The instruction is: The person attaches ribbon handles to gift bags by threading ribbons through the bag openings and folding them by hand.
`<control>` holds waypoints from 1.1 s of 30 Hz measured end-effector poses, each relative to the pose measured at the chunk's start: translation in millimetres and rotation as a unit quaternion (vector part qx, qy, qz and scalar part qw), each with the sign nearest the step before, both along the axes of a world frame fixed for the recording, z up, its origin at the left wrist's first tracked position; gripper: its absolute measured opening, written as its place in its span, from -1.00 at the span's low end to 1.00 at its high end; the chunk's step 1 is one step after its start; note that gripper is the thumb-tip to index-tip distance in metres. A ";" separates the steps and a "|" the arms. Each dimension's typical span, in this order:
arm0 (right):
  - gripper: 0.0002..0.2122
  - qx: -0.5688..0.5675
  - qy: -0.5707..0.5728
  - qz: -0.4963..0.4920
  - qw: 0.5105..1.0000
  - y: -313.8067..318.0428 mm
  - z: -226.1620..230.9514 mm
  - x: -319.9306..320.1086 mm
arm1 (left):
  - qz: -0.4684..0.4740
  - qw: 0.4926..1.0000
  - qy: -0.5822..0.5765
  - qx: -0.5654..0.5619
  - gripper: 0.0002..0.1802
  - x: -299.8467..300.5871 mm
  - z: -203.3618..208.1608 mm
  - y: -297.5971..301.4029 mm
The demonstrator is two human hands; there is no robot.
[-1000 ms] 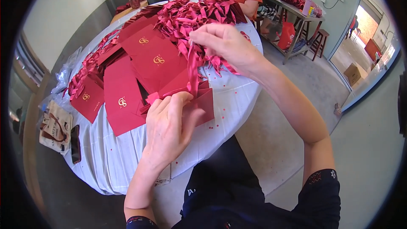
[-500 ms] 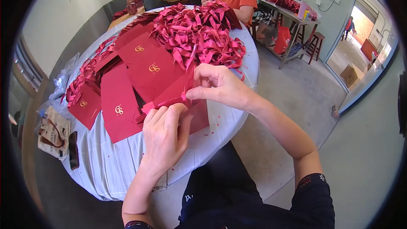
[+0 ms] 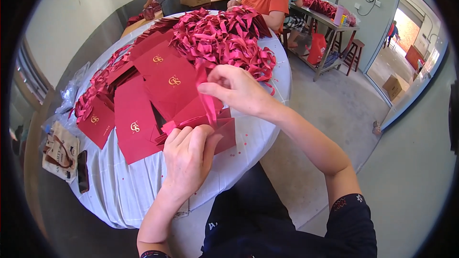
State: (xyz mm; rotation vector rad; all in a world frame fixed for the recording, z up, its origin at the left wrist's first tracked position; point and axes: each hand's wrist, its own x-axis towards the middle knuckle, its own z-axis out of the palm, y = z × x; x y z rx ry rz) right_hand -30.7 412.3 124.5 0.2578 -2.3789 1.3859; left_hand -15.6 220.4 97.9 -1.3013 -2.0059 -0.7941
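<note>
My left hand [image 3: 189, 157] is closed on the top edge of a dark red paper bag [image 3: 226, 131], low over the near side of the table. A pink-red ribbon [image 3: 209, 107] rises from that bag's edge. The upper part of the ribbon is pinched between the thumb and fingers of my right hand [image 3: 239, 88]. Flat red bags with gold emblems, one of them a front bag [image 3: 136, 129], lie just beyond and left of my left hand. Behind my right hand is a large heap of ribbon handles [image 3: 220, 38] on more bags. My hand hides the gripped part of the bag.
A white cover [image 3: 114, 196] drapes the round table. At its left edge are a canvas pouch [image 3: 61, 153], a phone [image 3: 83, 172] and clear plastic bags [image 3: 74, 91]. A person in orange [image 3: 265, 0] sits across the table. A metal worktable [image 3: 330, 24] stands at the far right.
My right hand has moved slightly left, drawing the ribbon up and leftward from the bag. My left hand keeps its hold on the bag's edge, nearly in place.
</note>
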 end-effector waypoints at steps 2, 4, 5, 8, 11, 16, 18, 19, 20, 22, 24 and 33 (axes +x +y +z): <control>-0.60 0.007 -0.053 -0.023 0.998 10.1 -4.3 4.0 | -0.008 1.000 0.003 0.001 -0.78 0.1 0.5 2.0; -0.54 0.083 -0.182 -0.021 0.980 18.2 -2.7 19.6 | -0.013 1.000 0.015 0.012 -0.77 -3.6 -1.1 3.4; -0.54 0.084 -0.185 -0.018 0.979 17.2 -7.6 20.8 | -0.023 0.999 0.031 0.019 -0.77 -4.1 -1.8 2.8; -0.50 0.056 -0.186 0.036 0.980 18.4 -25.2 21.7 | -0.011 1.000 0.006 0.002 -0.78 -1.9 0.3 0.2; -0.56 -0.135 -0.230 0.083 0.960 13.1 -29.2 22.8 | -0.019 0.999 0.024 0.022 -0.77 -4.8 -2.6 2.7; -0.83 -0.439 -0.224 0.220 0.842 6.8 -33.3 25.7 | -0.013 1.000 0.015 0.012 -0.78 -1.1 -0.4 1.8; -0.84 -0.444 -0.207 0.234 0.840 6.6 -34.8 23.3 | -0.015 1.000 0.005 0.006 -0.78 0.4 -0.7 2.5; -0.82 -0.449 -0.193 0.251 0.836 4.4 -34.2 21.9 | -0.013 1.000 0.007 0.007 -0.78 0.1 -1.3 2.7; -0.82 -0.450 -0.190 0.249 0.837 -0.1 -32.2 20.3 | -0.012 1.000 0.010 0.009 -0.78 -0.3 -1.8 3.1; -0.84 -0.452 -0.092 0.204 0.864 -10.4 -23.9 17.9 | -0.011 1.000 0.022 0.015 -0.79 -1.9 -2.1 3.7; -0.85 -0.432 -0.088 0.199 0.875 -10.1 -17.1 16.9 | -0.010 0.999 0.036 0.023 -0.79 -2.2 -1.3 4.7; -0.85 -0.442 0.015 0.233 0.866 -11.7 -3.8 9.4 | -0.004 1.000 0.012 0.007 -0.78 -0.8 -3.0 4.6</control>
